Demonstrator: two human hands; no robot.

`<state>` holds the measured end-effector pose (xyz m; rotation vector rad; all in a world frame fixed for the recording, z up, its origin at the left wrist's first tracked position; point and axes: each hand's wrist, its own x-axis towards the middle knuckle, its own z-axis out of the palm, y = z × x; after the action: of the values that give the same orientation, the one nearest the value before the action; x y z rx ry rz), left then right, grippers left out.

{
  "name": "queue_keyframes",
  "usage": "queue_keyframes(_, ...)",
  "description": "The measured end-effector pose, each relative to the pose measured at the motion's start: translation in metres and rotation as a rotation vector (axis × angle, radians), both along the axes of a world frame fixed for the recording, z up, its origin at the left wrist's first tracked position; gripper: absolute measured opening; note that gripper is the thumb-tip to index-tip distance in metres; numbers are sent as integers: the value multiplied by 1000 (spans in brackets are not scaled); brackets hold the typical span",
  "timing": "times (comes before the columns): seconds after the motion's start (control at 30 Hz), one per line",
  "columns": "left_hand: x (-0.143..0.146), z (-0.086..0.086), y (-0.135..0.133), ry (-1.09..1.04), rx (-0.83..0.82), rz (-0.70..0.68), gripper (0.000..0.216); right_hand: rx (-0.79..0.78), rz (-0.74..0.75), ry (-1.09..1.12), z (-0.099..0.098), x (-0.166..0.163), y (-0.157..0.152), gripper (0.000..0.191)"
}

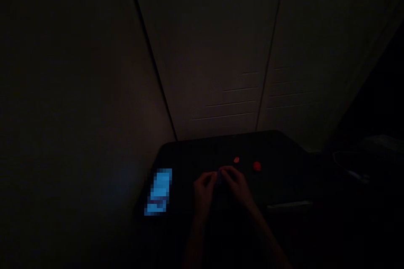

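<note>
Head view, very dim. Left hand [204,189] and right hand [238,185] are seen fingertip to fingertip above dark table [277,147]; whether anything is gripped cannot be told. Smaller red piece [236,160] is noted just beyond the right fingertips, larger red piece [257,166] near, rightward.

Very dark. Left hand [204,189], right hand [237,185] fingertips together over table [277,147]; anything pinched unreadable. Small red piece [236,160] at 12 o'clock of right hand, second red piece [257,166] at 2. Glowing blue screen [160,191] at 9 of left hand.

Darkness hides anything between the left hand [204,191] and right hand [237,185]; the blue screen [159,192] is pixelated, two red items [256,166] too small to identify
</note>
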<state>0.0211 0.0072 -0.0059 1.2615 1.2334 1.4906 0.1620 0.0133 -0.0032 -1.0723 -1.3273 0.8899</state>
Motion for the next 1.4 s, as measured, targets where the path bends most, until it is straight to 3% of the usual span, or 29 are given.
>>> queue_keyframes(0.43, -1, -5, 0, 141, 50, 9, 30, -32, 48, -4, 1, -4, -2, 31)
queue_keyframes(0.63, 3, -4, -2, 237, 24, 22, 35, -15, -23, -11, -3, -6, -2, 33)
queue_keyframes(0.9, 7, -6, -3, 47, 10, -114, 34, -35, -150, 127, 1, -3, -1, 37)
queue_keyframes(1.17, 5, -5, -3, 140, 36, 17, 30, 38, -47, 11, -5, -5, 0, 27)
queue_keyframes(1.4, 3, -5, -3, 192, 42, -3, 32, 26, -24, -15, -4, -5, -1, 28)
